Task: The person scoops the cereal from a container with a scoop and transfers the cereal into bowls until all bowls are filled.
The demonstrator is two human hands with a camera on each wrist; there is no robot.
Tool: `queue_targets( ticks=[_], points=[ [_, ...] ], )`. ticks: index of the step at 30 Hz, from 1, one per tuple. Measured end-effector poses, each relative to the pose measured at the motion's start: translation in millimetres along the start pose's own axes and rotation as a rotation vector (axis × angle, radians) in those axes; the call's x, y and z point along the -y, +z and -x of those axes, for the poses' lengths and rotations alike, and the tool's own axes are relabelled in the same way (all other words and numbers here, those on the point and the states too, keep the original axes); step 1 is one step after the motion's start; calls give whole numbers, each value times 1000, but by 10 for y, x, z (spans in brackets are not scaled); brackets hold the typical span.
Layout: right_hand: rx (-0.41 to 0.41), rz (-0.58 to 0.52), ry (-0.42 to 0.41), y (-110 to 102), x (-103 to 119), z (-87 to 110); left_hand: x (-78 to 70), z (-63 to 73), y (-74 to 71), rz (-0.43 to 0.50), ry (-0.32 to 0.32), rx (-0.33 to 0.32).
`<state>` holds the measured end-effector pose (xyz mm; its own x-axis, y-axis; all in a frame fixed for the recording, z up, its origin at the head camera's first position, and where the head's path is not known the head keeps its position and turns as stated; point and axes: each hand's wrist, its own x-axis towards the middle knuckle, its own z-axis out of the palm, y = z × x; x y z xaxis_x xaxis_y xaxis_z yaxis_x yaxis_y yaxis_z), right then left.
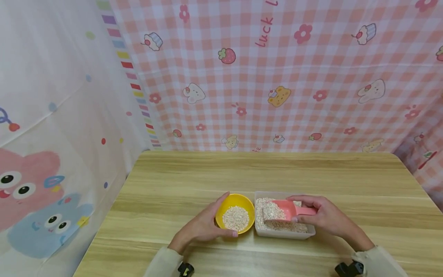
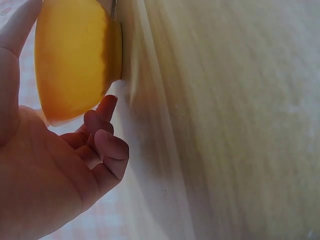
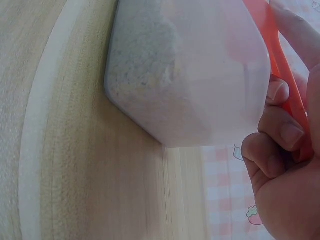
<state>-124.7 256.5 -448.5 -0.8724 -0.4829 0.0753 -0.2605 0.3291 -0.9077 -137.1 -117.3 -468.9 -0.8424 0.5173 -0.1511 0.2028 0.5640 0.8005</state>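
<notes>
A yellow bowl (image 1: pixel 252 219) of pale flakes, which look like oats, stands on the table. My left hand (image 1: pixel 207 223) holds it from the left, thumb at the near rim and index finger at the far rim. In the left wrist view several fingers (image 2: pixel 112 145) curl below the bowl (image 2: pixel 75 60). My right hand (image 1: pixel 323 215) grips the handle of a pink scoop (image 1: pixel 290 209), which is loaded with flakes and lies over a clear plastic container (image 1: pixel 287 233) of the same flakes. From the right wrist camera, fingers wrap the scoop's handle (image 3: pixel 292 90) beside the container's wall (image 3: pixel 215 100).
The container stands just right of the bowl on a wood-grain table (image 1: pixel 166 173). Behind the table hangs a pink checked cloth (image 1: pixel 256 77), and a white printed cloth (image 1: pixel 69 96) hangs at the left. Dark wrist straps sit at both sleeves.
</notes>
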Motion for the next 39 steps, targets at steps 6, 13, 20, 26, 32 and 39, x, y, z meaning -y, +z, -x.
queue_targets(
  ticks=[6, 13, 20, 26, 32, 39],
  points=[
    [-7, 14, -7, -1, -10, -1, 2, -8, 9, 12, -3, 7],
    [-10, 32, -8, 2, -5, -7, 3, -3, 11, 40, -37, 14],
    [9, 24, -5, -6, 24, -14, 22, -18, 9, 63, -62, 27],
    [11, 37, -4, -12, 47, -11, 26, -29, 0, 82, -71, 41],
    [20, 38, -29, -33, 45, -18, 34, -46, -13, 86, -75, 50],
    [35, 39, -43, -45, 57, -57, 36, -77, -35, 81, -89, 67]
  ],
)
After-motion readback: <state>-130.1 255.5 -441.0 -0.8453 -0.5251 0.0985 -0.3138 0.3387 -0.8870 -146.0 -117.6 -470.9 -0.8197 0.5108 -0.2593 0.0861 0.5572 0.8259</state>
